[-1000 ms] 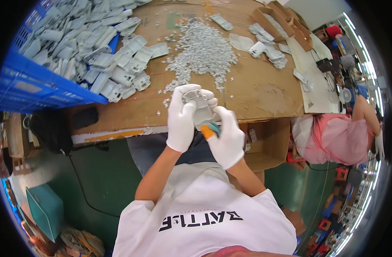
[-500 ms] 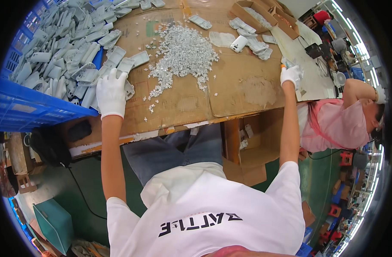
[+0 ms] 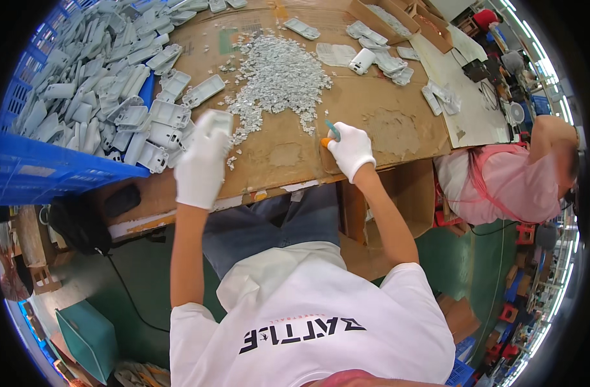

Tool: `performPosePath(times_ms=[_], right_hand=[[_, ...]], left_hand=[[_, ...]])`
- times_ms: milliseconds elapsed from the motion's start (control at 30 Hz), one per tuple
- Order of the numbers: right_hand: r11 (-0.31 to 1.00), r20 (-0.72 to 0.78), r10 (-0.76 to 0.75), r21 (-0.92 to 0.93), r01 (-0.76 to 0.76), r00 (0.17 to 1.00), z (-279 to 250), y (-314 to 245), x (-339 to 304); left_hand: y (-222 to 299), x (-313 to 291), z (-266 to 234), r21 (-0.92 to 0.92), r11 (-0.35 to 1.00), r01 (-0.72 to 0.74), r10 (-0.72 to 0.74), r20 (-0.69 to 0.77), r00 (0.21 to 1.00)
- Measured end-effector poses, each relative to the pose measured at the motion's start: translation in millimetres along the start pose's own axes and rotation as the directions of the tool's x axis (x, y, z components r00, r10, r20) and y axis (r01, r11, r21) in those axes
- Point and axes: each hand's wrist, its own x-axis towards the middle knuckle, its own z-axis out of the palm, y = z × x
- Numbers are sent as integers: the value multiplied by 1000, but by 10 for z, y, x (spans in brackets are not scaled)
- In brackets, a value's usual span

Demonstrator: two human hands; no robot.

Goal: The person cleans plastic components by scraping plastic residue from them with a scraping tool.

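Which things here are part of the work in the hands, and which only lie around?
In use:
left hand holding grey plastic part
right hand holding small tool

Lying about:
trimmings pile
blue crate
cardboard box

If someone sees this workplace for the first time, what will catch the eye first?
Probably the heap of small grey scraps in the middle of the cardboard-covered table, and the pile of grey plastic shells spilling from the blue crate at the left. The gloved left hand holds one shell; the right hand grips a small tool.
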Motion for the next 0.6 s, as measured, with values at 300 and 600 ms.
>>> performPosePath(times_ms=[300,600], right_hand=[[996,56,-83,-8,83,995,-108,12,91],[971,-104,-192,-161,174,976,-111,175,110]], left_hand=[[109,-359,104,-827,-440,350,-239,484,842],[432,-315,305,-476,-787,392,-49,681,731]])
